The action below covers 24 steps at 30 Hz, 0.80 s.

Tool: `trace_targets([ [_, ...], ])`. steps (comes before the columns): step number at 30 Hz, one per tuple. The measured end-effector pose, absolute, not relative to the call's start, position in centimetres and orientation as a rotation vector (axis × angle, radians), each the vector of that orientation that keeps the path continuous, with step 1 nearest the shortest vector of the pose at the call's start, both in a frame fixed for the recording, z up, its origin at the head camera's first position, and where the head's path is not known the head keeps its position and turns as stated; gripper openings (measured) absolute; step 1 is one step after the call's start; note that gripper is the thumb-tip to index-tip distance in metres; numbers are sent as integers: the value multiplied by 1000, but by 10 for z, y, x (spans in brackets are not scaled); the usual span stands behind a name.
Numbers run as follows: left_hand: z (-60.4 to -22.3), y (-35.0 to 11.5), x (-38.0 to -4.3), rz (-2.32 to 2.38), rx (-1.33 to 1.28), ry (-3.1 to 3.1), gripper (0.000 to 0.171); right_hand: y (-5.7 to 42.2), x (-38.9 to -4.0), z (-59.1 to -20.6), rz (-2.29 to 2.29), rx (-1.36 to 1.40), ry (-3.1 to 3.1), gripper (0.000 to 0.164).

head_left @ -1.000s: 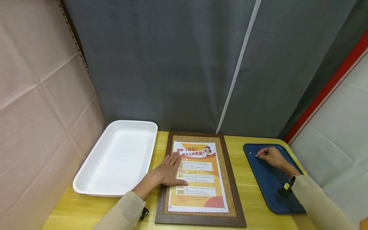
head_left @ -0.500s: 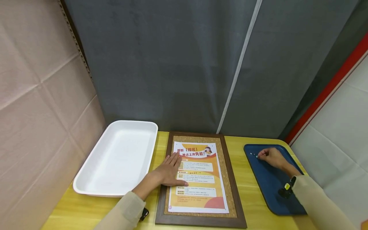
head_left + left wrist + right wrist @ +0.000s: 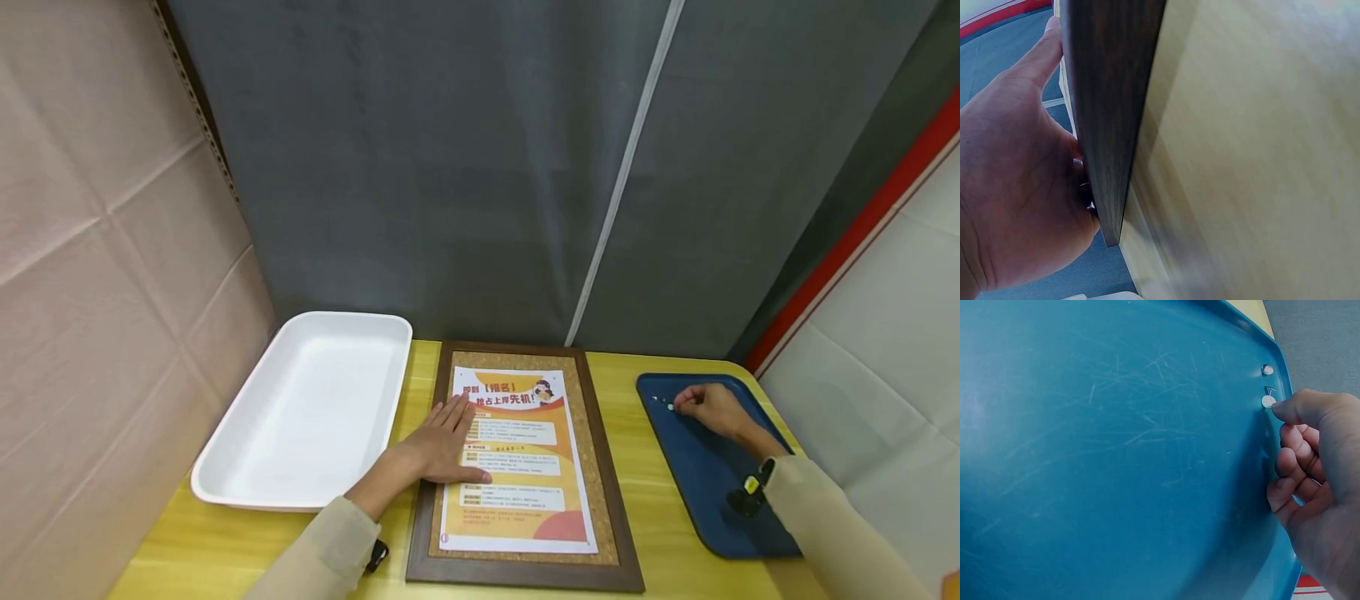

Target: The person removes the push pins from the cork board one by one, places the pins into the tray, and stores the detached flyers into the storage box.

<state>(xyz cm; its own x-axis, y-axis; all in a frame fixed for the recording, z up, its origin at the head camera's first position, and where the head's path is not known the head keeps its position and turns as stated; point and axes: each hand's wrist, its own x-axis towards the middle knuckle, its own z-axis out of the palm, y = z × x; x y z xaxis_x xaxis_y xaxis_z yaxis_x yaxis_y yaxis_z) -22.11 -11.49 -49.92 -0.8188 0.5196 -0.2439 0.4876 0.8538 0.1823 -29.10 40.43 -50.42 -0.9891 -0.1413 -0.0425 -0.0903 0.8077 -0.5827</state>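
Note:
My left hand (image 3: 437, 450) rests flat with straight fingers on a printed orange and white poster (image 3: 517, 518). The sheet lies on a cork board (image 3: 594, 500) in a brown wooden frame (image 3: 525, 573); the left wrist view shows that frame edge (image 3: 1104, 125) beside the palm. Over the far part of a blue tray (image 3: 708, 500), my right hand (image 3: 712, 408) has its fingers curled, thumb and forefinger pinching at a flat-headed thumbtack (image 3: 1268, 402). The forefinger's tip is hidden behind the thumb. Another thumbtack (image 3: 1267, 370) lies close by, near the tray's rim.
A white, deep-sided tray (image 3: 307, 417) stands left of the board on the yellow wood-grain table (image 3: 660, 533). Grey curtain cloth (image 3: 450, 167) closes off the back, with a pale cloth wall (image 3: 97, 292) on the left and a white one (image 3: 900, 333) on the right.
The left hand stays where it was on the poster. My right hand keeps to the same spot at the thumbtacks, with only tiny finger motion; the head view shifts slightly.

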Motion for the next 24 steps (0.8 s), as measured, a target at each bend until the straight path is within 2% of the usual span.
trace_targets([
  [8,-509,-117,-225,186,773,2752,124,401,-286,-501,-977,-189,2916,13],
  [24,-492,-115,-217,157,765,2749,121,372,-275,-490,-1035,-414,2972,7],
])
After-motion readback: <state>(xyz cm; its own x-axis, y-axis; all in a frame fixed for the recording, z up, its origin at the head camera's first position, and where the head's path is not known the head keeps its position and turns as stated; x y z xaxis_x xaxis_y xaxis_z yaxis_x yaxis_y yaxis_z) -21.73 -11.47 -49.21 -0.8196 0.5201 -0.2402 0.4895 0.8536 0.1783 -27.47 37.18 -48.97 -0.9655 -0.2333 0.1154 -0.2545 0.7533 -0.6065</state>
